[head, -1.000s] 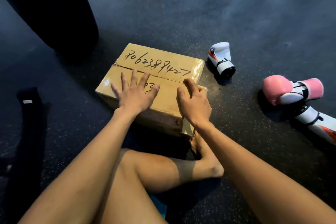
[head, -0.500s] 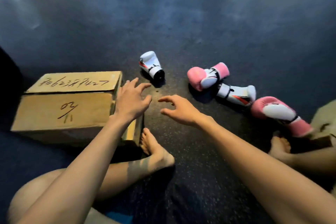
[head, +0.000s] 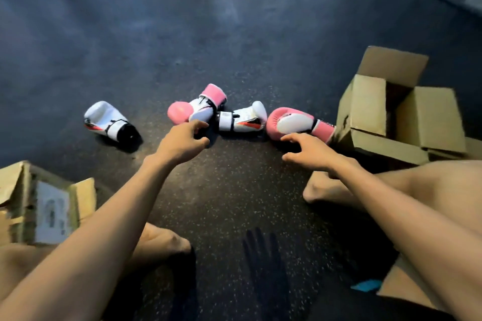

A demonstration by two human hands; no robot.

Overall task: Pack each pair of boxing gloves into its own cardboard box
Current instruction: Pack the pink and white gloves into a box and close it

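Dark floor [head: 234, 190] is under it all. Left hand [head: 180, 146] is just by the left pink glove [head: 182, 112], fingers loosely bent, holding nothing. Right hand [head: 310, 151] is by the right pink glove [head: 294, 121], fingers apart, holding nothing. That glove is just beside the open box [head: 370, 107].

Two pink gloves [head: 276, 118], two white gloves [head: 104, 115] lie loose (none boxed) left of open box [head: 370, 109]

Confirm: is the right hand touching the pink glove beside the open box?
Cannot tell. Head view: the right hand has its fingertips at the near edge of the pink glove beside the open box, but they may hover short of it.
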